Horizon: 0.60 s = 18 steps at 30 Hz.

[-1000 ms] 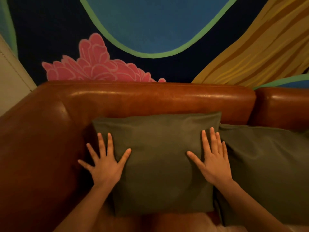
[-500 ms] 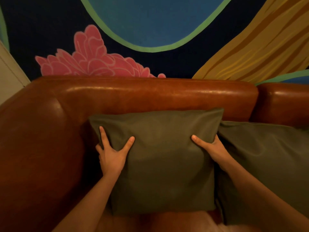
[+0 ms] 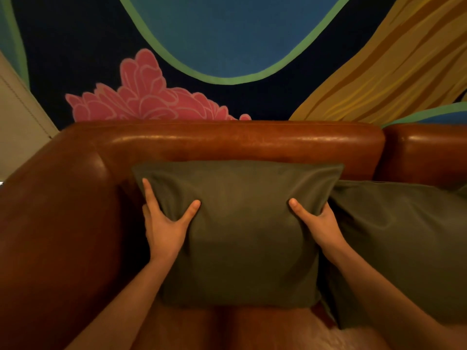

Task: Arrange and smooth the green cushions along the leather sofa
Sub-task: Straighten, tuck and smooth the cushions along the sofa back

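Observation:
A green cushion [image 3: 242, 228] leans against the back of the brown leather sofa [image 3: 227, 142] at its left end. My left hand [image 3: 165, 223] grips the cushion's left edge, thumb on the front and fingers wrapped behind. On the cushion's right edge, my right hand [image 3: 317, 221] holds it the same way, thumb in front. A second green cushion [image 3: 399, 238] rests just to the right, its left edge tucked behind the first one.
The sofa's wide left armrest [image 3: 55, 223] rises beside my left arm. Another sofa back section [image 3: 429, 150] continues to the right. Behind the sofa is a painted wall mural [image 3: 227, 46] with a pink flower. A pale surface [image 3: 17, 122] shows at far left.
Both hands went from lying flat with spread fingers on the cushion's front to gripping its side edges. The cushion's sides are now pinched inward.

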{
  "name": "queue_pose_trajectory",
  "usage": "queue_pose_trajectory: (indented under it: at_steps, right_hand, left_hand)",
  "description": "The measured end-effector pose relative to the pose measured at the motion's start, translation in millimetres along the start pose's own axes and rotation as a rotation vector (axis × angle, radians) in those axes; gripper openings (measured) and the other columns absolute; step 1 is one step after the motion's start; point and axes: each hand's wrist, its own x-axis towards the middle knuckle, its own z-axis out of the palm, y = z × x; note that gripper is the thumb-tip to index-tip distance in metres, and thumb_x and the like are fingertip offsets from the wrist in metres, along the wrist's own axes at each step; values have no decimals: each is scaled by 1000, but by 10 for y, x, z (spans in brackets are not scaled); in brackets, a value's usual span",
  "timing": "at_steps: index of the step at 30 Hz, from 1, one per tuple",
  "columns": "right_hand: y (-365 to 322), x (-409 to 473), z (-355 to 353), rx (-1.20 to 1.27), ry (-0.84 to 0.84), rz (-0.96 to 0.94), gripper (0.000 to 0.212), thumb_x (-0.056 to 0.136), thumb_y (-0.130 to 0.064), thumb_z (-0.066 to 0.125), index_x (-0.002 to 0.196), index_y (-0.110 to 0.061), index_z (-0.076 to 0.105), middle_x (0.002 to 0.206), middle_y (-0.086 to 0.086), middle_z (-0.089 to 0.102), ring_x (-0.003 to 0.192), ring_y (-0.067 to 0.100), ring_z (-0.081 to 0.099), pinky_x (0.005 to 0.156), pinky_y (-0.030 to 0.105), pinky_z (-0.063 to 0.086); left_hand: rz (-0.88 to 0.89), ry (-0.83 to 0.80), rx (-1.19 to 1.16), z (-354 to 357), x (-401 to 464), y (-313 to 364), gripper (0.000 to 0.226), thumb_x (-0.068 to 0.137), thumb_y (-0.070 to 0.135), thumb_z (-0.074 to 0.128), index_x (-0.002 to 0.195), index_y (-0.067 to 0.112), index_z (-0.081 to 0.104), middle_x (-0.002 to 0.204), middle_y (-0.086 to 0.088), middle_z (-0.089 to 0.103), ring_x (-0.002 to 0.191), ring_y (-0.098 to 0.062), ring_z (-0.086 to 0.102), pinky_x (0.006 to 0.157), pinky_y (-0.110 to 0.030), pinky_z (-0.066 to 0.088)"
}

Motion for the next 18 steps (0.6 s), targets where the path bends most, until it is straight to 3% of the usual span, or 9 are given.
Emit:
queue_pose_trajectory:
  at_steps: [3, 7, 9, 11, 14, 16, 18]
  right_hand:
    - [211, 20, -15, -49, -23, 24, 86, 44, -58, 79, 120, -27, 52, 118, -4, 64, 99, 9, 62, 84, 30, 49]
    - [346, 80, -19, -99, 32, 22, 89, 46, -62, 75, 124, -27, 51, 118, -6, 62, 112, 19, 60, 92, 34, 47]
    - [305, 68, 22, -189, 109, -19, 96, 51, -62, 75, 134, -26, 44, 122, -6, 58, 119, 20, 56, 94, 32, 44]
    - [253, -56, 66, -364, 279, -192, 102, 62, -58, 75, 145, -20, 30, 141, 3, 45, 131, 23, 43, 106, 36, 37]
    - [199, -374, 250, -802, 501, -605, 80, 86, -49, 60, 146, -7, 28, 151, 19, 31, 139, 33, 27, 113, 52, 24]
    - [175, -552, 529, -988, 359, -851, 65, 89, -41, 48, 144, -9, 35, 153, 17, 30, 141, 33, 24, 115, 54, 14]
    - [201, -630, 814, -1170, 98, -1001, 59, 90, -37, 41, 144, -15, 39, 154, 7, 26, 143, 28, 27, 115, 53, 12]
  left_hand:
    - [-49, -55, 60, 71, -46, -174, 115, 55, 69, 64, 143, 53, -8, 147, -17, 27, 132, -40, 34, 106, -52, 32]
    - [-96, -78, 89, 156, 7, -309, 112, 54, 74, 61, 138, 60, -12, 150, -19, 18, 134, -46, 26, 105, -59, 28]
    - [-120, -95, 126, 170, 21, -287, 112, 54, 76, 57, 140, 56, -13, 152, -18, 11, 134, -47, 22, 106, -60, 25]
    - [-115, -56, 229, 136, -30, -242, 111, 57, 79, 50, 144, 48, -13, 156, -13, -2, 139, -45, 10, 106, -67, 20]
    - [221, 9, 513, 120, -292, -132, 85, 84, 67, 38, 151, 27, 5, 159, -14, 2, 144, -38, 2, 100, -77, 12]
    - [522, -61, 631, 226, -551, -58, 68, 91, 47, 33, 148, 14, 17, 156, -11, 15, 144, -31, 9, 100, -75, 13]
    - [704, -163, 719, 365, -720, -73, 66, 90, 35, 30, 148, 10, 13, 157, -4, 11, 145, -25, 7, 107, -70, 16]
